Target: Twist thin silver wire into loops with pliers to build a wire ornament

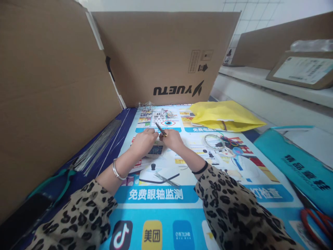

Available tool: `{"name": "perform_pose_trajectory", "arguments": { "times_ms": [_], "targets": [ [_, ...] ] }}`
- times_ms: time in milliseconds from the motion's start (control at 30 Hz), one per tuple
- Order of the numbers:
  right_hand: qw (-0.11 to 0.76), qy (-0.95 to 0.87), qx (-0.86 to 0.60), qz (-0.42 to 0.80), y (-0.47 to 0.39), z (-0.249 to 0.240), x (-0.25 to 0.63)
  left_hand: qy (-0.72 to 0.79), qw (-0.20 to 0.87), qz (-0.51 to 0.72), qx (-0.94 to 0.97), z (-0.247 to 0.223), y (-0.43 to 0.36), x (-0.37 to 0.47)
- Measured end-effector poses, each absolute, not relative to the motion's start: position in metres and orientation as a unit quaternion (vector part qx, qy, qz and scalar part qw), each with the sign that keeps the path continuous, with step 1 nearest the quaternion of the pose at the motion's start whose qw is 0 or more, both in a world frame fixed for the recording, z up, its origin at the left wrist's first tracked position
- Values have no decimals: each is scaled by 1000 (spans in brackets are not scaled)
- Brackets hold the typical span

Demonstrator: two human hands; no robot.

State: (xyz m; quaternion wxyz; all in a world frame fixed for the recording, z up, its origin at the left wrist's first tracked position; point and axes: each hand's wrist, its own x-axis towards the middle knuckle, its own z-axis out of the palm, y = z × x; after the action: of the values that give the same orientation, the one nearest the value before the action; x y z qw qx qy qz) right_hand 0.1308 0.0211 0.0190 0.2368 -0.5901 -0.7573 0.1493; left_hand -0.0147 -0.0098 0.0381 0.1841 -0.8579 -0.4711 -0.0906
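Observation:
My left hand (146, 140) is closed, with its fingertips pinched together beside my right hand. What the left fingers hold is hidden. My right hand (172, 139) grips a slim, dark, pointed metal tool (160, 128), its tip aimed away and to the left; its exact kind is not clear. Both hands meet above a printed poster sheet (158, 213). Beyond them lies a small tangle of fine wire and tiny coloured bits (166, 113). Between my forearms, a few short thin wire pieces (167, 180) rest on the sheet.
To the left lie a bundle of straight wires (97, 149), teal-handled pliers (66, 177) and a black phone-like object (26, 217). On the right are a wire coil (213, 141), a yellow bag (226, 114), a teal bag (293, 163) and red-handled scissors (312, 222). Cardboard walls (156, 52) stand behind.

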Motion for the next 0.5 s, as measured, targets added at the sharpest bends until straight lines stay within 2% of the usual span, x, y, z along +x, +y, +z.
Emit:
{"name": "perform_pose_trajectory", "arguments": {
  "times_ms": [200,500],
  "targets": [
    [301,-722,-583,219,19,24,133,-506,157,-134,-837,35,-3,-18],
    [394,-664,-523,359,23,20,134,-529,4,-247,-812,43,2,-20]
  ]
}}
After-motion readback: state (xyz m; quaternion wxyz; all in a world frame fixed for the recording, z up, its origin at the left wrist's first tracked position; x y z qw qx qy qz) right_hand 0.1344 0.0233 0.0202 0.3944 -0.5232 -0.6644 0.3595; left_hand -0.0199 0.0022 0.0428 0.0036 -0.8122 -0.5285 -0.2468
